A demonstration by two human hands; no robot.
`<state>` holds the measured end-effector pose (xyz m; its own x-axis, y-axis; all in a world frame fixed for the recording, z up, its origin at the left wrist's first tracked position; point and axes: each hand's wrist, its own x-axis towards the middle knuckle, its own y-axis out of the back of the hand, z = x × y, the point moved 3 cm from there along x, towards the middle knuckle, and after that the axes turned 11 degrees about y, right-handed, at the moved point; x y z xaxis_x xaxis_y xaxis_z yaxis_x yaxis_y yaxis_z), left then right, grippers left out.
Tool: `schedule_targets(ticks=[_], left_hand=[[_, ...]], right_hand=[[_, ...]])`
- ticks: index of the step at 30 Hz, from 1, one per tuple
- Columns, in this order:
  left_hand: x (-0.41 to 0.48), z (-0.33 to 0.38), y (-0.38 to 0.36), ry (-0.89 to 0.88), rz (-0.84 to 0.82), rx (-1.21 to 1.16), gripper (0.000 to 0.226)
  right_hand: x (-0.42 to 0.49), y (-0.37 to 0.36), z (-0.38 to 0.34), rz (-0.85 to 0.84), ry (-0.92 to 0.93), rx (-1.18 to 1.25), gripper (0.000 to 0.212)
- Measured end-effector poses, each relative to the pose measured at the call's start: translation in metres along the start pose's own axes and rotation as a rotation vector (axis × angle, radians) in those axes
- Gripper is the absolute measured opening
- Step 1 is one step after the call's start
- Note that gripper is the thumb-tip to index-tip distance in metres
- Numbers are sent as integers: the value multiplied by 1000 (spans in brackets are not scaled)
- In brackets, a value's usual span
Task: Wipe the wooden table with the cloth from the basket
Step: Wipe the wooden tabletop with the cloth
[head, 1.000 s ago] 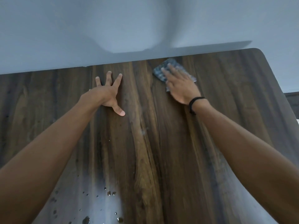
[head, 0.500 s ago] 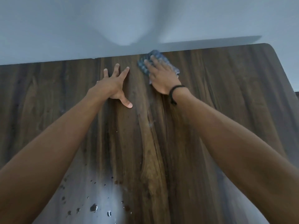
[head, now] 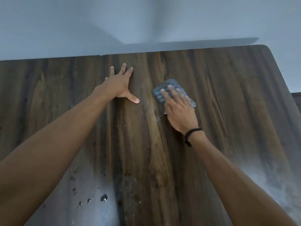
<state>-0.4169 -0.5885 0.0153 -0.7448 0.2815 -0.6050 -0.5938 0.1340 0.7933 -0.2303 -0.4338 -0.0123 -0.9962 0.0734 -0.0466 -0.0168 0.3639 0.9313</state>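
A: Where's the blue-grey checked cloth (head: 164, 89)?
B: Flat under the right hand (head: 179, 111), fingers straight, pressing it onto the dark wooden worktop (head: 236, 95). The left hand (head: 117, 85) rests spread, empty. Water droplets (head: 103, 197) lie nearer, leftward.

Pale blue-grey wall (head: 65, 22) fills upper part of frame. Soft grey shadow (head: 195, 47) runs along its base, with wedge of darker shade rising left of centre. Cluster of water droplets (head: 104, 197) at lower left: largest bead nearest centre, smaller ones scattered up and to left. Black cord wristband (head: 193, 130) right of centre, loose end hanging below. Dark strip (head: 297, 100) at far right edge, too little visible to identify.
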Motion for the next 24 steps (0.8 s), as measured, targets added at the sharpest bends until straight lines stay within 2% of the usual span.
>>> schedule_targets(ticks=[2,5,8,11,12,14,15,18,19,21,22,23,24], left_hand=[[-9,-10,-6,-2,3,-9,139],[-26,-24,-16,50,-82,27,142],[-33,-29,-26,52,-130,66,147],[-37,-29,-26,54,-106,57,146],[-39,-29,-26,51,-102,52,145],[-40,-30,-26,40,-100,45,145],[-41,-29,-27,36,-100,40,145],[-41,-30,-27,39,-100,43,145],[-42,-31,-27,43,-105,46,145],[-41,-29,-25,48,-112,57,145],[-41,-26,-25,46,-119,64,145],[-40,-24,-25,46,-123,67,145],[-40,-24,-26,48,-125,71,145]], right_hand=[[-14,-1,-3,26,-40,7,53],[-29,-6,-10,-56,189,-34,53],[-39,-5,-5,37,-16,22,53],[-46,-11,-13,-50,158,-16,54],[-42,-10,-9,-42,145,-21,54],[-27,0,3,37,-44,7,55],[-18,2,5,36,-56,7,55],[21,7,2,-100,277,-55,54],[43,12,11,-91,277,-72,53],[86,27,31,-15,-1,-21,55],[101,28,32,10,-84,-9,57],[113,24,25,-14,-49,-15,58],[122,17,17,-68,72,-50,57]])
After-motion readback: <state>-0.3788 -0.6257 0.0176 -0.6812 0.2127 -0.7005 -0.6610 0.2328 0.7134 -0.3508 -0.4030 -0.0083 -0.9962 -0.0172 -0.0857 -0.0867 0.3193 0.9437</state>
